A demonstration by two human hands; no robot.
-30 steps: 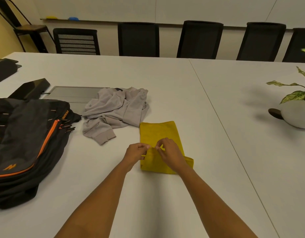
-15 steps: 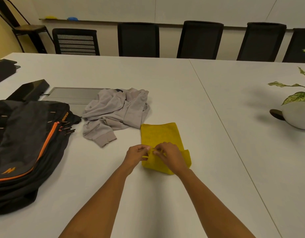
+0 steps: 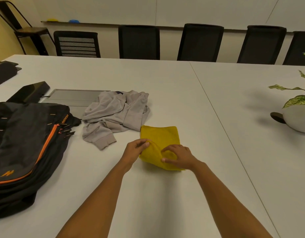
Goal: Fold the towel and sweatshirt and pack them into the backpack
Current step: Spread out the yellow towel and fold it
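Hands: parted since half a second ago, when they met at the towel's middle.
Left hand: at the left edge, fingers pinching a raised fold.
Right hand: at the near right, curled fingers gripping the cloth.
Towel: yellow, on the table and part folded, with its near flap humped up between the hands. Judged one fold short of done.
Sweatshirt: crumpled, touching the towel's far left corner, unfolded.
Backpack: lying at the left, nothing packed yet.

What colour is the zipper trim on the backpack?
Orange, on the dark backpack; its zipper trim shows best in the head view.
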